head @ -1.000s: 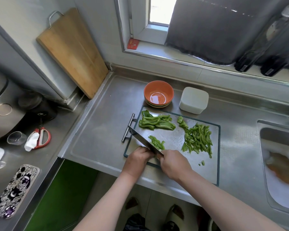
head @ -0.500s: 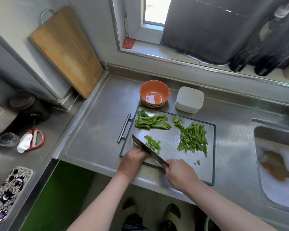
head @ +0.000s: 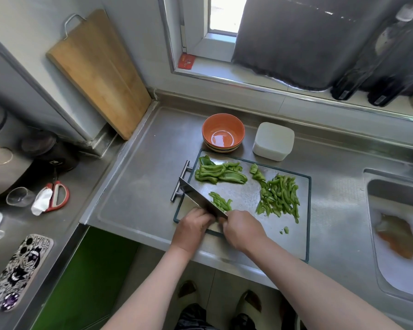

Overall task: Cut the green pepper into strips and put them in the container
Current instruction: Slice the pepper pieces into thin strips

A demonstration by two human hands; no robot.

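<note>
Pepper strips (head: 221, 201) beyond cleaver (head: 197, 197), near fingers | right hand (head: 244, 229) grips it | left hand (head: 191, 226) curled, hold unclear

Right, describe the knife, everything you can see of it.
The knife is a broad rectangular cleaver with a grey steel blade. It is held edge down over the near left of the steel cutting board, running diagonally from the hands toward the board's bar handle. The right hand holds its handle, hidden inside that grip. The left hand sits close beside the blade's left face. A few green pepper strips lie along its right side.
</note>
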